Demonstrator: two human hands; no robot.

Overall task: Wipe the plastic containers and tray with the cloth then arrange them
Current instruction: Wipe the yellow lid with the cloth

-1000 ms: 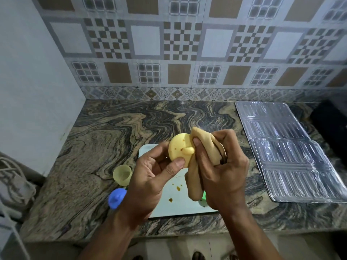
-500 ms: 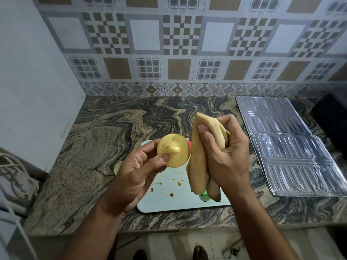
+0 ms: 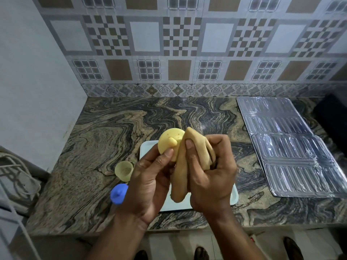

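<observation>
Two hands work above a wide marbled counter [image 3: 97, 147], and we start with that surface because everything else sits on it or hangs over it. On its right side lies a big clear ribbed sheet [image 3: 293, 147], well apart from the work, which we judge is simply parked there. Nearer the front edge rests the pale blue tray [image 3: 148, 147], mostly hidden under our hands; we hold the wiping over it, probably so that anything rubbed off drops onto a thing we must clean anyway.

Our right hand [image 3: 210, 171] is closed in a fist around the tan cloth [image 3: 180, 177], thumb pressing a fold forward while the loose end dangles toward the tray. That bunching gives us a firm pad to rub with. Our left hand [image 3: 150, 181] is curled, thumb and fingers pinching the yellow lid [image 3: 168, 142] by its rim, knob side facing us, so the face stays exposed. The cloth touches the lid's right edge.

Left of the tray stand a small yellow cup [image 3: 124, 170], open end up, and nearer us a blue lid [image 3: 118, 194], both set aside on the counter, we judge waiting for their turn or for arranging.
</observation>
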